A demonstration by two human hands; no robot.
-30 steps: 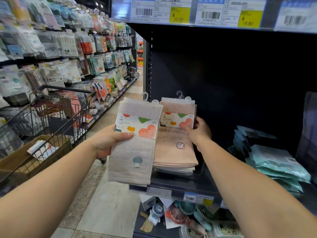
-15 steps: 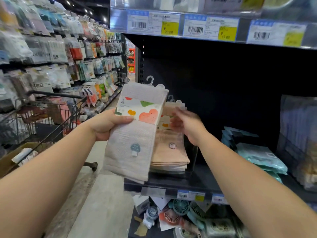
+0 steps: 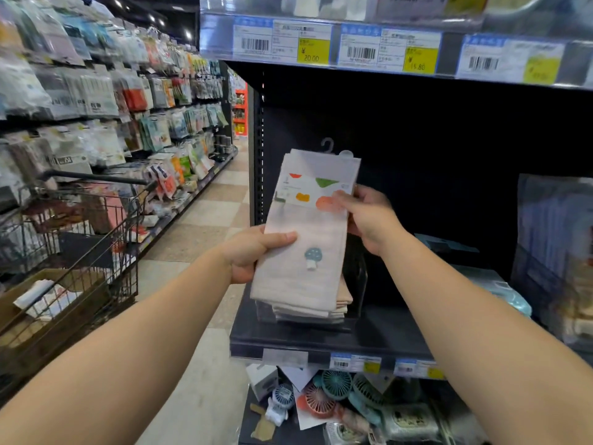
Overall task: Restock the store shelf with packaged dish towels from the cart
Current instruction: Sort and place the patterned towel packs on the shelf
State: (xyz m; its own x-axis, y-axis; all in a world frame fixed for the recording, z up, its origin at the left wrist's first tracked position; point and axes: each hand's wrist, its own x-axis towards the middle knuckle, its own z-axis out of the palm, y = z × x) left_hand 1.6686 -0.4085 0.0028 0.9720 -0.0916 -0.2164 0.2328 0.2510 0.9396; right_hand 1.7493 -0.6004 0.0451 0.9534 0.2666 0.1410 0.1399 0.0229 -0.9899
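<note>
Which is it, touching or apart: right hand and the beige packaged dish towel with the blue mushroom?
Touching. Head view: right hand fingers pinch the beige towel at its label edge.

- A dark shelf (image 3: pixel 378 335) carries a stack of folded dish towels (image 3: pixel 341 300) near its left end.
- Teal packets (image 3: pixel 500 290) lie on it further right.
- Price labels (image 3: pixel 356 362) line its front edge.
- The tiled floor (image 3: pixel 205 226) bears a wire cart (image 3: pixel 80 252).

I hold a packaged towel (image 3: pixel 308 239) upright in my left hand (image 3: pixel 253 252) and right hand (image 3: pixel 365 216), over the stack (image 3: pixel 340 303) on the shelf (image 3: pixel 321 342).
</note>
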